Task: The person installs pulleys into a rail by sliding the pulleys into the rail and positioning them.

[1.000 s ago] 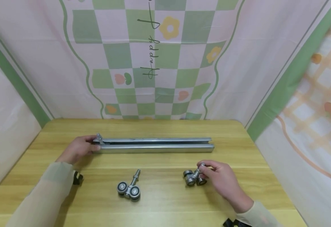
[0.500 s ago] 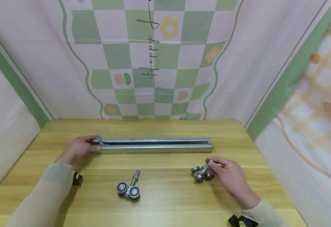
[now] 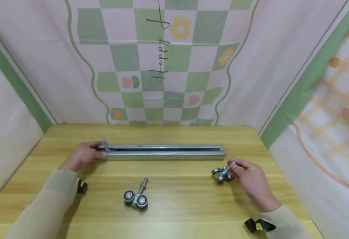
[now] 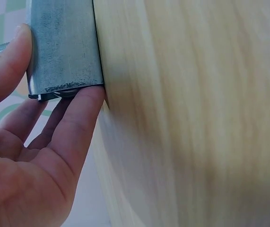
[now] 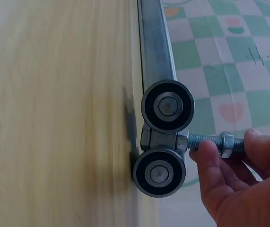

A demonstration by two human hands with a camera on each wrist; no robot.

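Left hand (image 3: 80, 157) grips rail (image 3: 162, 156) at left end, bolt (image 3: 104, 144) standing beside it, base hidden inside. Right of that hand, loose trolley (image 3: 136, 199) lies on worktop (image 3: 174, 189), room all round. Rail's other end uncovered, left of right hand (image 3: 252, 181), which pinches held trolley (image 3: 221, 174) by stem (image 5: 203, 141). Right wrist view alone shows nut (image 5: 227, 144) plainly.

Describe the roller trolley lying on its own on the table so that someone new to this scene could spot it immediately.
On the wood-grained table, find the long metal rail. Nearer the camera, below the rail's left half in the head view, lies the loose roller trolley, its threaded bolt pointing toward the rail. Unlike its twin, gripped by the right hand, it lies untouched.
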